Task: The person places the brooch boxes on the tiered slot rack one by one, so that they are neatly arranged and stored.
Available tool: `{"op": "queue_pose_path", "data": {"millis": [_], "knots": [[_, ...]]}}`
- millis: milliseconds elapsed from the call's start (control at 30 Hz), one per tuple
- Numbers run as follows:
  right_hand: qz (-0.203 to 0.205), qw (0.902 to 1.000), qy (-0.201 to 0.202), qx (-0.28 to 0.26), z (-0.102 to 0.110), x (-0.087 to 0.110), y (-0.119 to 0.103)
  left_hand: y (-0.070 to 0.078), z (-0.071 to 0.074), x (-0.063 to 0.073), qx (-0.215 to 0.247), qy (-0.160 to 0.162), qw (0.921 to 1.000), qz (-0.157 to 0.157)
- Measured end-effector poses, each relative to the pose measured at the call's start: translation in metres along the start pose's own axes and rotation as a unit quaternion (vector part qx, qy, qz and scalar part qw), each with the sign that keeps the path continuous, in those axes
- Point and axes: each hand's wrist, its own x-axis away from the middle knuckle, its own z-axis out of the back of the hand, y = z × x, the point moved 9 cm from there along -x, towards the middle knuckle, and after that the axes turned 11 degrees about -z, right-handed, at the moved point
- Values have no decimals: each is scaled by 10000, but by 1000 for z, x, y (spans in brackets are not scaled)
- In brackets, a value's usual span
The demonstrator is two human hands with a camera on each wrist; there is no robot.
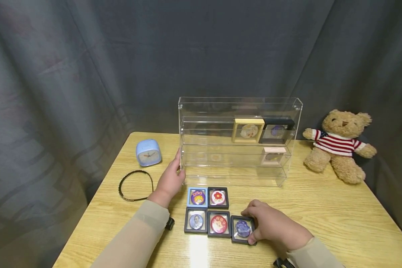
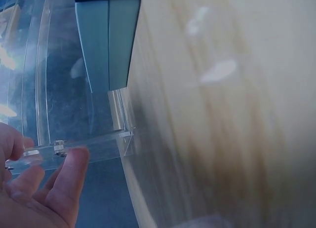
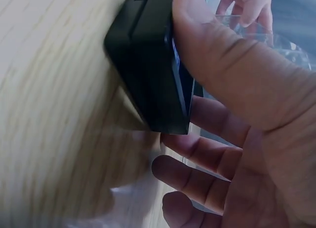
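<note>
My right hand [image 1: 274,225] pinches a small black display frame [image 1: 235,235] with a dark blue-purple round badge in it, thumb on its near right corner. In the right wrist view the thumb [image 3: 222,60] presses on the black frame [image 3: 148,85], close over the table. My left hand [image 1: 169,180] holds the left side of a clear acrylic tiered display shelf [image 1: 207,169], its fingers along the side panel. In the left wrist view fingers [image 2: 69,183] lie at the clear panel [image 2: 98,144]. A blue frame [image 1: 188,197] and several black frames [image 1: 219,235] with badges lie before the shelf.
On the shelf stand a yellow frame [image 1: 249,140], a black frame [image 1: 274,141] and a pink frame [image 1: 274,150], all to the right. A blue alarm clock [image 1: 149,152] and a black headband [image 1: 121,186] are at left. A teddy bear [image 1: 340,143] sits at right.
</note>
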Motion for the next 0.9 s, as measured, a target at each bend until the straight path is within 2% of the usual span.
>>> {"op": "queue_pose_path", "data": {"millis": [567, 733, 900], "knots": [[-160, 9996, -29, -248, 5, -3, -2, -1, 1, 0, 89, 26, 10000, -12], [-152, 9992, 101, -365, 8, -6, -2, 0, 1, -1, 132, 30, 9999, -43], [-340, 9986, 171, -360, 12, -9, 2, -1, -1, 0, 174, 5, 9998, -6]]}}
